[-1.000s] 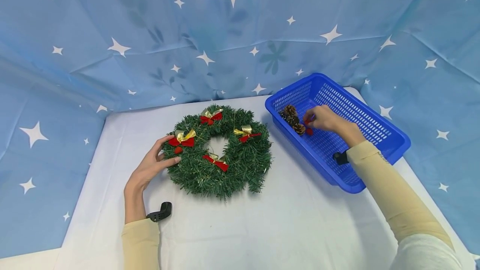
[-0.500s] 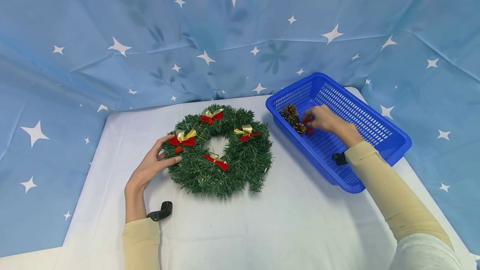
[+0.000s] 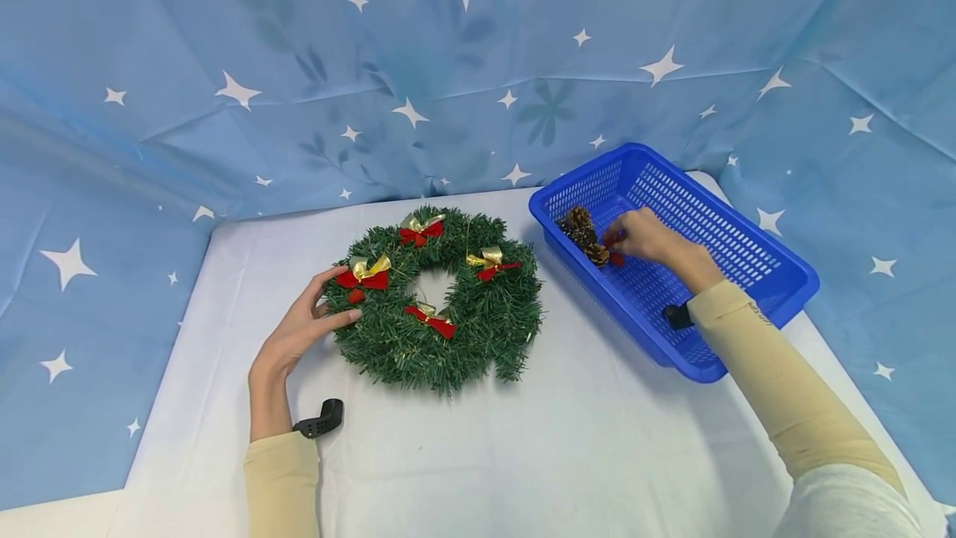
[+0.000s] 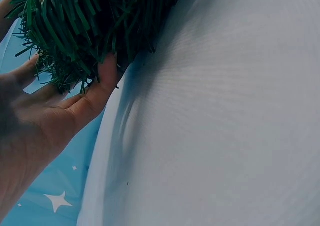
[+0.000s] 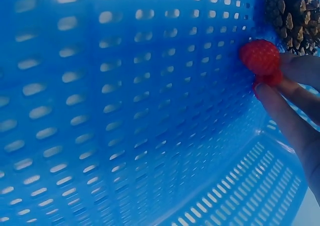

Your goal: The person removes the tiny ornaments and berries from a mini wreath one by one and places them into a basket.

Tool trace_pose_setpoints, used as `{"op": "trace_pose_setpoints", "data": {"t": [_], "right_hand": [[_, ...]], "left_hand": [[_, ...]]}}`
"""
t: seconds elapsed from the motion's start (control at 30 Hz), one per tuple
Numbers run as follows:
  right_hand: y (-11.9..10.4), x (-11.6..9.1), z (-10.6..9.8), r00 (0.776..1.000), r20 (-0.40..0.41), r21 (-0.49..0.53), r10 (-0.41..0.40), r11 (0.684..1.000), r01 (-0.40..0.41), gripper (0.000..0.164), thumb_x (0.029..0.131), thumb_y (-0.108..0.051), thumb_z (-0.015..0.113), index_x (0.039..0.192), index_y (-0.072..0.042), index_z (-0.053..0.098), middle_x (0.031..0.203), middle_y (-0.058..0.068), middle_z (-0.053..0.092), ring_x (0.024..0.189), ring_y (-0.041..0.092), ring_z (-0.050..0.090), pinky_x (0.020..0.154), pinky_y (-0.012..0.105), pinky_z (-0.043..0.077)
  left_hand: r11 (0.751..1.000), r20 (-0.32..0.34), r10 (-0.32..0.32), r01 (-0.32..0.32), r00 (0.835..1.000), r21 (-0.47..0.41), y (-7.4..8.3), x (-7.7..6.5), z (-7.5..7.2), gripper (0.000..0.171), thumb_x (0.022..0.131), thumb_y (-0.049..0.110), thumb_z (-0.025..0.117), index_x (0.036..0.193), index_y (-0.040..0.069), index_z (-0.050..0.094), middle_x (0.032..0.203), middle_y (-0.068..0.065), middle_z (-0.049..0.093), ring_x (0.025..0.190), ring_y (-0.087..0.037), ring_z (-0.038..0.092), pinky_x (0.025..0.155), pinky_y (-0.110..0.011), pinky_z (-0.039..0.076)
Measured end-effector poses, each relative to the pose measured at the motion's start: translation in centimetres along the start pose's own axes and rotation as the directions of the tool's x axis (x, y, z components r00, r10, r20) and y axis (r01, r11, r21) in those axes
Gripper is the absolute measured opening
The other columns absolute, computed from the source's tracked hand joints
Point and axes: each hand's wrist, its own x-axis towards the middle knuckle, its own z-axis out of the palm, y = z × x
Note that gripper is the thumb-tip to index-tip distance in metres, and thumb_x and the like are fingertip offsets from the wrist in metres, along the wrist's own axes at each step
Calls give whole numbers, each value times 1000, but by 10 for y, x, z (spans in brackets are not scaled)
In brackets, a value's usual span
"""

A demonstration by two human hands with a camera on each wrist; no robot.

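A green wreath (image 3: 411, 355) lies on the table, bearing several red bows with gold ribbon (image 3: 430, 320) and a small red berry (image 3: 356, 295) at its left. My left hand (image 3: 295, 335) grips the wreath's left edge, thumb on top and fingers along the outer side; greenery hides some fingertips in the left wrist view. Inside a blue basket (image 3: 747, 330), my right hand (image 3: 657, 241) pinches a red berry (image 5: 260, 57) with a bumpy surface. More red shows under the fingers, partly hidden. Pinecones (image 3: 578, 219) sit right beside that hand.
A white cloth covers the table (image 3: 478, 455). The basket stands at the back right, its slotted walls around my right hand. A blue curtain with white stars (image 3: 448, 106) hangs behind and at both sides. Each wrist wears a black camera (image 3: 321, 419).
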Motion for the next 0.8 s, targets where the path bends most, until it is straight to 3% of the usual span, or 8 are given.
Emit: {"op": "trace_pose_setpoints", "data": {"t": [0.17, 0.4, 0.6, 0.8], "right_hand": [[-1, -1, -5, 1000, -12, -24, -14, 1000, 14, 12, 88, -1, 75, 99, -1, 81, 96, 17, 79, 89, 36, 74, 82, 52, 58], [-5, 1, -15, 999, -39, -17, 1, 1000, -2, 19, 86, 5, 72, 105, 5, 78, 101, 24, 76, 85, 35, 72, 73, 47, 60], [-15, 3, -26, 999, -42, 15, 3, 1000, -2, 24, 86, 8, 70, 109, 7, 76, 106, 26, 74, 90, 37, 73, 77, 47, 62], [-28, 10, -37, 998, -49, -10, -48, 999, 48, 23, 86, 6, 70, 109, 5, 76, 107, 24, 75, 91, 37, 73, 79, 49, 60]], "left_hand": [[1000, 2, -6, 6, 1000, 7, 2, -1, 0, 88, 94, 36, 78, 164, 36, 24, 174, -4, -5, 153, -58, 7, 115, -79, 17], [1000, 0, -13, 13, 1000, 9, 3, -2, -1, 90, 94, 35, 77, 164, 37, 21, 174, -5, -7, 153, -59, 7, 114, -79, 17], [1000, 0, -11, 11, 1000, 12, 2, -2, 0, 89, 94, 37, 77, 164, 36, 23, 174, -5, -6, 153, -59, 7, 115, -78, 17], [1000, -1, -7, 7, 1000, 18, 2, -1, 0, 88, 94, 36, 78, 163, 37, 24, 174, -5, -4, 153, -59, 9, 114, -79, 18]]}}
